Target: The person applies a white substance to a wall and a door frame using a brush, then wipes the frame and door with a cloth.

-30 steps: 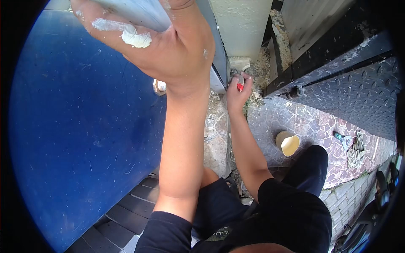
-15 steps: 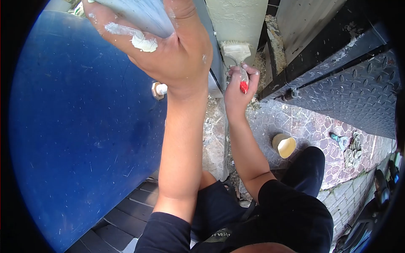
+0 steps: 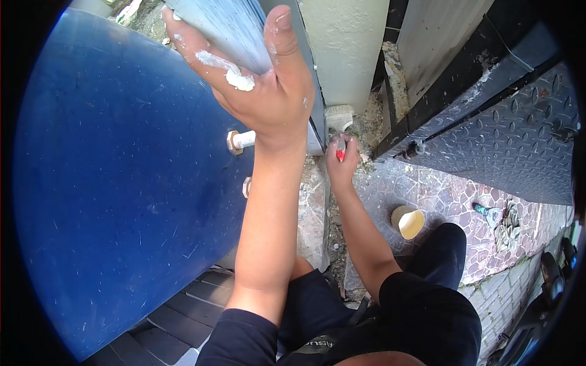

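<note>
My left hand (image 3: 268, 97), with white paint on the index finger and its side, clasps a pale blue-grey post (image 3: 229, 30) between thumb and forefinger. The other fingers are hidden. Lower and to the right, my right hand (image 3: 343, 163) is closed around a paintbrush (image 3: 339, 114) with a red-tipped handle. The brush head meets the bottom of a pale wall column (image 3: 345, 55), its bristles smeared with off-white paint. A yellowish cup (image 3: 400, 213) stands on the paving, below and to the right of my right hand.
A large blue panel (image 3: 128, 171) with protruding bolts (image 3: 235, 143) fills the left side. To the right stands a dark metal frame with a tread-plate panel (image 3: 506, 140). A green-handled scraper (image 3: 485, 211) and a crumpled cloth (image 3: 508, 227) lie on the stone-patterned paving.
My right hand has drawn the paintbrush down the column to its base. The left hand sits slightly further right and lower in view, still at the post; the view has shifted a little.
</note>
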Demonstrator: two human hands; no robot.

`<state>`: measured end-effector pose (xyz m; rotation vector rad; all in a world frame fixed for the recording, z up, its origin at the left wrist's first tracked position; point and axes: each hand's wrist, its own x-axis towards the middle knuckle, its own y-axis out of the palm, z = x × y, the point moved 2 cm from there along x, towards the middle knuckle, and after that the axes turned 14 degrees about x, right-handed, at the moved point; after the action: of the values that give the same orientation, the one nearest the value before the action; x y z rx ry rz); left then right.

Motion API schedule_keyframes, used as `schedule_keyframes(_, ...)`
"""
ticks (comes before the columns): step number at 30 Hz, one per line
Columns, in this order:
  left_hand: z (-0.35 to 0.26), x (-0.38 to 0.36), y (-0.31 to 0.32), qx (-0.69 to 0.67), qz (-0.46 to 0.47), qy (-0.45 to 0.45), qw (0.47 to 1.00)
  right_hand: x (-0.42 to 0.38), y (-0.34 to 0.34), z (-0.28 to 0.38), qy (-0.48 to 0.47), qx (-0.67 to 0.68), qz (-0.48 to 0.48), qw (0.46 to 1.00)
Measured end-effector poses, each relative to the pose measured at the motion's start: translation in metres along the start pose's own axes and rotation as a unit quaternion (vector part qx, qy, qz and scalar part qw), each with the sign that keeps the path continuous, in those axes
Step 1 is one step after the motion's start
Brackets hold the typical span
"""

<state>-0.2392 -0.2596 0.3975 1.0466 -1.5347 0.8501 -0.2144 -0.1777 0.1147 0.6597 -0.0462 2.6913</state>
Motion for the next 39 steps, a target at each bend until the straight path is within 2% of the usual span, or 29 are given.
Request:
schedule_keyframes(1, 0.001, 0.000, -0.001, 0.032, 0.022, 0.020, 0.999, 0.000, 0.001, 0.003, 0.049, -0.001, -0.013, 0.999)
schedule_keyframes(2, 0.000, -0.001, 0.000, 0.030, 0.021, 0.020, 0.999, 0.007, 0.005, 0.004, 0.047, -0.002, -0.015, 0.999)
schedule_keyframes(4, -0.004, -0.003, 0.002, -0.020, -0.003, -0.047, 0.999, 0.032, 0.013, 0.009, 0.197, 0.133, -0.056, 0.970)
schedule_keyframes(5, -0.005, -0.003, 0.003, -0.022, -0.001, -0.048, 0.999, 0.047, 0.014, 0.026, 0.198, 0.131, -0.059, 0.970)
schedule_keyframes(7, -0.004, -0.001, 0.001, -0.001, 0.012, -0.023, 1.000, 0.075, 0.014, 0.074, 0.200, 0.270, -0.088, 0.938)
schedule_keyframes(8, -0.004, -0.002, 0.000, -0.001, 0.015, -0.025, 1.000, 0.080, 0.013, 0.094, 0.202, 0.268, -0.089, 0.938)
schedule_keyframes(10, -0.005, -0.002, 0.001, 0.000, 0.018, -0.026, 0.999, 0.084, 0.009, 0.126, 0.093, 0.342, -0.087, 0.931)
schedule_keyframes(11, -0.006, -0.002, 0.001, -0.002, 0.016, -0.027, 1.000, 0.082, 0.009, 0.124, 0.091, 0.341, -0.087, 0.931)
schedule_keyframes(13, -0.006, -0.003, 0.003, -0.018, -0.003, -0.047, 0.999, 0.075, 0.011, 0.116, -0.112, 0.247, -0.061, 0.961)
schedule_keyframes(15, 0.002, -0.006, 0.001, 0.001, -0.001, -0.021, 1.000, 0.065, 0.007, 0.091, -0.140, 0.208, -0.032, 0.968)
schedule_keyframes(17, 0.004, -0.009, 0.001, 0.021, 0.000, 0.005, 1.000, 0.050, 0.005, 0.048, -0.128, 0.114, -0.001, 0.985)
schedule_keyframes(18, 0.004, -0.009, 0.002, 0.004, -0.006, -0.003, 1.000, 0.041, 0.001, 0.032, -0.131, 0.116, -0.001, 0.985)
schedule_keyframes(20, 0.004, -0.008, 0.004, -0.011, -0.017, -0.007, 1.000, 0.019, -0.010, 0.006, -0.040, 0.062, 0.001, 0.997)
schedule_keyframes(21, 0.004, -0.008, 0.004, -0.005, -0.013, -0.007, 1.000, 0.010, -0.014, 0.001, -0.041, 0.065, 0.002, 0.997)
schedule_keyframes(23, 0.004, -0.006, 0.003, 0.002, -0.009, -0.006, 1.000, -0.004, -0.023, -0.013, 0.059, 0.062, -0.047, 0.995)
schedule_keyframes(24, 0.002, -0.005, 0.002, -0.005, -0.002, -0.015, 1.000, -0.005, -0.025, -0.024, 0.144, 0.070, -0.067, 0.985)
schedule_keyframes(27, 0.000, -0.008, 0.000, -0.012, 0.011, -0.032, 0.999, 0.024, -0.023, -0.020, 0.192, 0.008, -0.085, 0.978)
schedule_keyframes(29, 0.002, -0.006, 0.002, -0.011, 0.008, -0.032, 0.999, 0.039, -0.016, -0.023, 0.192, 0.025, -0.096, 0.976)
schedule_keyframes(31, 0.002, -0.008, 0.003, -0.010, -0.009, -0.025, 1.000, 0.045, -0.017, -0.012, 0.190, 0.221, -0.122, 0.949)
schedule_keyframes(35, 0.000, -0.007, -0.001, 0.008, 0.020, -0.031, 0.999, 0.024, -0.031, 0.005, 0.115, 0.158, -0.111, 0.974)
schedule_keyframes(36, 0.001, -0.007, -0.001, 0.008, 0.026, -0.039, 0.999, 0.018, -0.030, -0.012, 0.145, 0.142, -0.128, 0.971)
schedule_keyframes(39, 0.001, -0.008, -0.002, 0.007, 0.031, -0.049, 0.998, 0.024, -0.022, -0.044, 0.136, 0.082, -0.124, 0.979)
